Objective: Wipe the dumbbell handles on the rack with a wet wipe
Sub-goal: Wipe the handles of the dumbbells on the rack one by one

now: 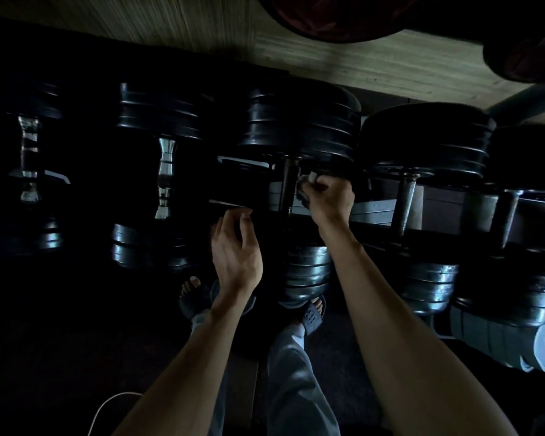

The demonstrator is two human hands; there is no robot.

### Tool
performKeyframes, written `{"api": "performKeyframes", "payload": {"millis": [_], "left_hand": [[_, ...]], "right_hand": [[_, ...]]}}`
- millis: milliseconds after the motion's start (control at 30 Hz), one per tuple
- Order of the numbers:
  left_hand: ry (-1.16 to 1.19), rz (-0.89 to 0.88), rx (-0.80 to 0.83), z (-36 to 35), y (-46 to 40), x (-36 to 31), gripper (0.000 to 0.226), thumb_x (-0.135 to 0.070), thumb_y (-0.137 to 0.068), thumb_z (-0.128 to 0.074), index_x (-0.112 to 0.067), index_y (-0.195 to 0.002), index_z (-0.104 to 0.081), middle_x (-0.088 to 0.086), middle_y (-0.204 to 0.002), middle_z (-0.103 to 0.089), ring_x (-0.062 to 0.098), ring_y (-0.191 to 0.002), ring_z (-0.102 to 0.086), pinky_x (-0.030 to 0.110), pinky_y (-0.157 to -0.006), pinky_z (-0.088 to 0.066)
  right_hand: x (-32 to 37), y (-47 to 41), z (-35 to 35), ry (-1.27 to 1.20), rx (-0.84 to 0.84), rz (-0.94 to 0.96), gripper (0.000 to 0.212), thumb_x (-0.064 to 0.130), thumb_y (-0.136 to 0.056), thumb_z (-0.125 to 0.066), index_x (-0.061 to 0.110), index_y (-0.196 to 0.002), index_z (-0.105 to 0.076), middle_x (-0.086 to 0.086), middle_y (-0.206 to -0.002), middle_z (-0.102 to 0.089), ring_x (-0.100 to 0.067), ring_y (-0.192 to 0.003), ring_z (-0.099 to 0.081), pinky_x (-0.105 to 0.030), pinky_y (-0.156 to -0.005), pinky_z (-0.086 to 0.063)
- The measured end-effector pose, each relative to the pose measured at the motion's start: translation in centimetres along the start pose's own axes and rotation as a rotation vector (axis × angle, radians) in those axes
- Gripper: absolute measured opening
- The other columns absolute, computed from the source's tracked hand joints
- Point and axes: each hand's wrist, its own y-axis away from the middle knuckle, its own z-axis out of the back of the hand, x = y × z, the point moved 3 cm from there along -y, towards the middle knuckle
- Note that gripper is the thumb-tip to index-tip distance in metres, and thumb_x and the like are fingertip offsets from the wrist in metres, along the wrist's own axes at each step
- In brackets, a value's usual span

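The scene is very dim, and the left third of the frame is almost black. A row of dumbbells lies across a rack (375, 206) running through the middle of the frame. The middle dumbbell (299, 121) has a dark handle (287, 187) just right of centre. The right hand (329, 199) is beside that handle, its fingers curled around a pale wipe (312, 177); only a small light corner of the wipe shows above the knuckles, the rest being hidden in the grip. Whether the wipe touches the handle cannot be told.

The left hand (236, 250) hangs lower, left of centre, with fingers loosely bent and holding nothing, near the edge of a rack rail.

Two shiny handles (166, 171) glint in the left part of the frame, their weights mostly lost in shadow. Right of centre another dumbbell (428, 143) shows a dull handle, and the farthest one is cut off by the right edge. Below, sandalled feet (194, 297) and pale trouser legs (296, 388) are faintly visible, and a thin pale cord (107, 404) curves at the bottom left.
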Motion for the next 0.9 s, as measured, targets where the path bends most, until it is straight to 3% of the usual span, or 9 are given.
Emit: {"api": "performKeyframes", "payload": {"millis": [100,200,367,533,567,700,767,833,900], "left_hand": [[-0.003,0.004,0.001,0.0,0.0,0.0,0.034,-0.033,-0.096,-0.034,-0.020,-0.103,-0.064,-0.014,-0.093,-0.062,0.013,-0.096,-0.059,0.041,-0.088,-0.049],[0.005,0.009,-0.004,0.0,-0.1,0.1,0.032,-0.030,-0.097,-0.035,-0.019,-0.102,-0.065,-0.014,-0.092,-0.062,0.012,-0.094,-0.059,0.041,-0.087,-0.050],[0.000,0.009,-0.002,-0.1,0.0,-0.2,0.027,-0.026,-0.097,-0.036,-0.022,-0.097,-0.063,-0.021,-0.087,-0.059,0.012,-0.092,-0.059,0.042,-0.087,-0.049],[-0.015,0.008,0.007,-0.2,-0.1,0.2,0.028,-0.029,-0.099,-0.035,-0.027,-0.096,-0.063,-0.019,-0.090,-0.061,0.011,-0.094,-0.059,0.042,-0.087,-0.050],[-0.017,0.012,0.005,-0.2,-0.1,0.3,0.029,-0.030,-0.099,-0.035,-0.027,-0.097,-0.063,-0.016,-0.092,-0.062,0.012,-0.095,-0.059,0.041,-0.086,-0.050],[0.002,0.023,0.002,-0.2,-0.1,0.5,0.027,-0.029,-0.099,-0.037,-0.027,-0.096,-0.064,-0.013,-0.094,-0.064,0.015,-0.096,-0.061,0.041,-0.084,-0.051],[0.017,0.025,0.006,-0.2,-0.1,0.3,0.027,-0.027,-0.099,-0.038,-0.028,-0.094,-0.065,-0.016,-0.092,-0.064,0.015,-0.096,-0.061,0.040,-0.085,-0.051],[0.010,0.024,0.004,-0.2,-0.1,0.3,0.028,-0.027,-0.099,-0.038,-0.027,-0.094,-0.065,-0.016,-0.091,-0.064,0.015,-0.096,-0.060,0.038,-0.085,-0.050],[0.002,0.020,0.001,-0.2,-0.1,0.5,0.029,-0.026,-0.099,-0.037,-0.026,-0.096,-0.066,-0.011,-0.095,-0.066,0.016,-0.097,-0.060,0.040,-0.085,-0.050]], "right_hand": [[0.3,-0.5,-0.5,-0.030,0.072,-0.065,0.032,0.021,-0.089,-0.071,0.001,-0.065,-0.062,-0.009,-0.062,-0.059,-0.026,-0.060,-0.061,-0.041,-0.059,-0.056],[0.4,0.3,-0.6,-0.181,0.178,-0.122,0.030,0.020,-0.094,-0.067,0.008,-0.067,-0.065,-0.004,-0.066,-0.058,-0.018,-0.069,-0.054,-0.033,-0.064,-0.045],[0.3,1.0,0.3,-0.275,0.339,-0.061,0.028,0.020,-0.100,-0.060,0.013,-0.075,-0.068,-0.007,-0.080,-0.063,-0.013,-0.079,-0.061,-0.026,-0.077,-0.054],[-0.3,-0.2,-0.5,-0.178,0.226,-0.093,0.022,0.026,-0.092,-0.066,0.012,-0.078,-0.074,-0.007,-0.078,-0.070,-0.021,-0.079,-0.069,-0.058,-0.085,-0.057],[0.0,-0.3,-0.7,-0.209,0.222,-0.121,0.018,0.022,-0.091,-0.068,0.013,-0.078,-0.076,-0.009,-0.081,-0.073,-0.024,-0.082,-0.072,-0.057,-0.083,-0.059],[1.1,0.8,0.2,-0.351,0.287,-0.144,0.014,0.000,-0.096,-0.060,-0.009,-0.102,-0.070,-0.014,-0.092,-0.069,-0.019,-0.083,-0.068,-0.025,-0.074,-0.062],[0.5,1.5,0.8,-0.281,0.319,-0.091,0.018,0.003,-0.097,-0.060,-0.013,-0.098,-0.067,-0.012,-0.084,-0.067,-0.014,-0.076,-0.066,-0.021,-0.069,-0.060],[0.5,1.4,0.7,-0.206,0.324,-0.054,0.021,0.011,-0.097,-0.062,-0.008,-0.089,-0.068,-0.015,-0.079,-0.066,-0.015,-0.075,-0.066,-0.033,-0.074,-0.063],[0.5,0.2,-0.1,-0.122,0.289,-0.032,0.022,0.024,-0.091,-0.063,0.005,-0.083,-0.071,-0.021,-0.080,-0.069,-0.021,-0.075,-0.067,-0.056,-0.078,-0.060]]}}
